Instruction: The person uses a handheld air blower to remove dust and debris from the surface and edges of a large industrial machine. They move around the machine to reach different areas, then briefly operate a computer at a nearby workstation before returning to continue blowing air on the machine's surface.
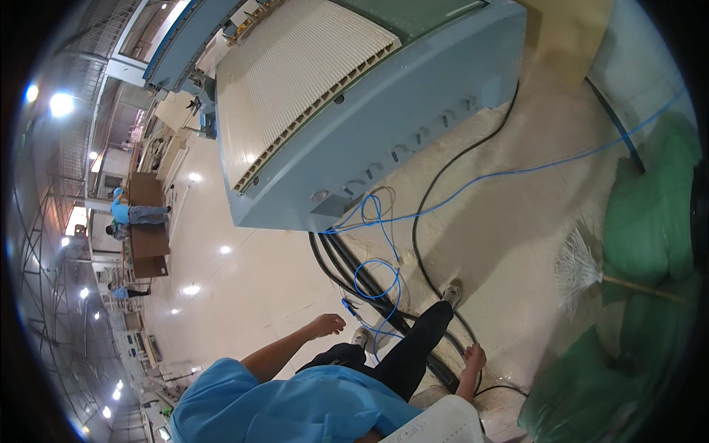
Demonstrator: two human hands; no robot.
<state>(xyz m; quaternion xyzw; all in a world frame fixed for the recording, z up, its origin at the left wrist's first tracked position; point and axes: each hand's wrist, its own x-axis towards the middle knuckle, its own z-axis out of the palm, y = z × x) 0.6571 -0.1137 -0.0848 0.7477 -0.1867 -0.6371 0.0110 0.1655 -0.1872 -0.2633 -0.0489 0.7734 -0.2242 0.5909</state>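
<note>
Both your hands hang loosely curled, holding nothing, left hand (327, 323) and right hand (473, 359) above the blue cable (377, 277) looped on the floor (244, 288): probably light, limp; grasp mid-loop.

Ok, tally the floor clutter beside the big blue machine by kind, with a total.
Thin blue cable looped on the floor: 1
Bulky green sacks at the right: 2
White-bristled broom with a wooden handle: 1
Thick black cables: several bundled together, count unclear
Total countable: 4
</note>
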